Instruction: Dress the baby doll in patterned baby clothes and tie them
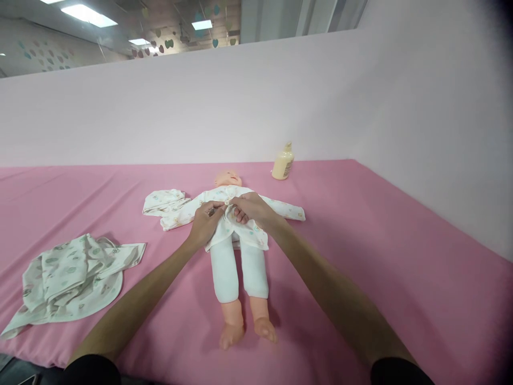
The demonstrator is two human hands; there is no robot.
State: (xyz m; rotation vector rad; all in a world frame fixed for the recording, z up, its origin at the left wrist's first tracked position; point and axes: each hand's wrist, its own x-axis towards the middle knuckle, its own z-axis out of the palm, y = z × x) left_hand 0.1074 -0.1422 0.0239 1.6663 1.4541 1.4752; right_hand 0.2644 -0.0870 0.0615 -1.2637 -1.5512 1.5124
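A baby doll [230,327] lies on its back with its feet toward me, its head at the far end. It wears a white patterned baby shirt [256,235] with long sleeves spread to both sides. The doll's legs are white down to the shins, and its feet are bare. At the shirt's front, my left hand [206,222] pinches the cloth from the left. My right hand [254,208] pinches the same front edge from the right, its other fingers curled. The fingertips nearly meet at the chest; any fastener between them is too small to make out.
A pink sheet [340,299] covers the surface. To the left lie a crumpled patterned cloth garment [72,272] and a smaller folded patterned cloth [164,202] near the doll's sleeve. A pale yellow pump bottle [282,163] stands at the back by the white wall [180,112].
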